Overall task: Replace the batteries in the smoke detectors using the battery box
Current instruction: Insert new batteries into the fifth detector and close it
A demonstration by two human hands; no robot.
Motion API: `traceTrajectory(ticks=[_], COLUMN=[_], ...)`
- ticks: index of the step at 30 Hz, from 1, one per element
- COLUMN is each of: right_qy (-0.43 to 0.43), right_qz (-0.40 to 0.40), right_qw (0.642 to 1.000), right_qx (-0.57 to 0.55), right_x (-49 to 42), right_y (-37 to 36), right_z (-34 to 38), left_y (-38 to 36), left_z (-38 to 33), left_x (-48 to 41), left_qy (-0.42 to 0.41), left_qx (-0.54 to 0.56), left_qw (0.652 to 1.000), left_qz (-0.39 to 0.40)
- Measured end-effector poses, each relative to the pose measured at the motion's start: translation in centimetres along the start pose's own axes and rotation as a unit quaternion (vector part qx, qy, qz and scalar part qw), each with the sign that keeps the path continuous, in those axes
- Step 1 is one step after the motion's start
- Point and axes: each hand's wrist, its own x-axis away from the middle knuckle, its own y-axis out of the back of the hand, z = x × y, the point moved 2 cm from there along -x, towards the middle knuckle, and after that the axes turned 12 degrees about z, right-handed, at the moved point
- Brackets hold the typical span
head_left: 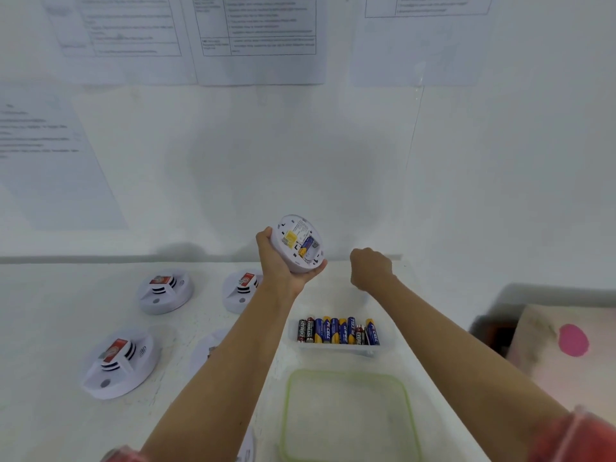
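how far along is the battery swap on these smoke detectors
Done: the battery box is open, its lid lying nearer the person. In hand: the left hand holds one smoke detector back up, a blue-and-yellow battery in its bay; the right hand is curled beside it, contents unseen. Left: three detectors lie face up on the table, seemingly untouched.

Both bare forearms reach forward. The left hand point(283, 261) is raised, fingers curled round a smoke detector point(298, 243); the right hand point(370, 270) is fisted (any contents hidden), knuckles up.
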Motion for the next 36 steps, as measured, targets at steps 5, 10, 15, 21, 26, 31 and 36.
traceTrajectory(ticks=[5, 10, 15, 21, 26, 31, 36], right_qy=[0.002, -0.002, 0.012, 0.018, 0.031, 0.067, 0.109], right_qz=[0.042, 0.071, 0.095, 0.075, 0.047, -0.013, -0.086], right_qw=[0.995, 0.994, 0.994, 0.997, 0.996, 0.984, 0.95], right_qx=[0.088, 0.084, 0.055, -0.001, -0.072, -0.165, -0.279], right_x=[-1.8, -2.8, -3.4, -3.3, -3.3, -2.7, -1.2], right_y=[-0.5, -1.0, -1.2, -1.2, -0.7, 0.1, 2.0], right_z=[0.9, 1.2, 1.1, 0.6, 0.2, -0.7, -1.4], left_y=[0.4, 0.8, 1.1, 1.0, 0.7, 0.4, 0.0], left_z=[0.2, 0.1, 0.0, 0.2, 0.2, -0.1, -0.4], left_x=[-0.8, -1.1, -1.2, -1.0, -0.7, -0.4, 0.3], left_qy=[0.008, 0.013, 0.013, 0.017, 0.016, 0.014, 0.015], left_qx=[0.005, 0.003, 0.003, 0.009, 0.018, 0.026, 0.034], left_qw=[1.0, 1.0, 1.0, 1.0, 1.0, 0.999, 0.999], left_qz=[-0.002, -0.001, 0.001, -0.004, 0.0, 0.012, 0.026])
